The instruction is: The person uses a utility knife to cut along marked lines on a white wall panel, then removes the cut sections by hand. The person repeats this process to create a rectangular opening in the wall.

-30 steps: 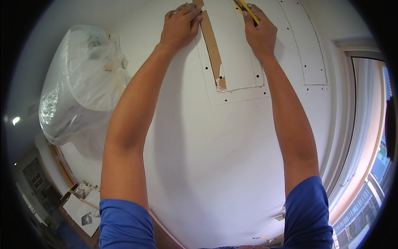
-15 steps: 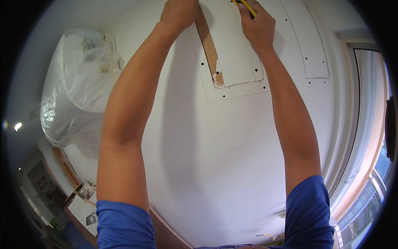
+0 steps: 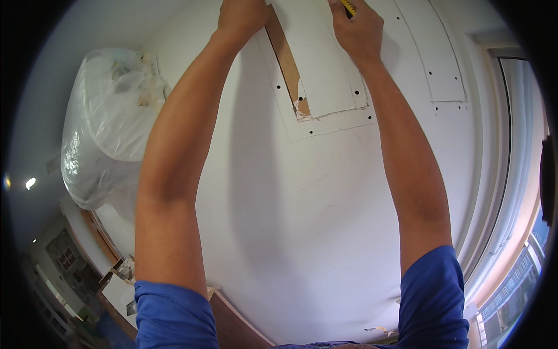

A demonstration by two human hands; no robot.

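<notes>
Head view: the left hand [image 3: 244, 17] presses flat, fingers together, on the top end of a brown wooden strip [image 3: 288, 61]. The strip's long axis runs from that hand down and slightly right, ending at the white patch panel [image 3: 325, 70]. Right of the strip, the right hand [image 3: 357, 32] is closed around a yellow tool [image 3: 347, 6].

Room of a home under renovation: patched white drywall panel [image 3: 325, 64] with screw holes, plastic-wrapped fixture [image 3: 110, 122], window [image 3: 517, 232], cluttered furniture [image 3: 116, 285] beyond.
</notes>
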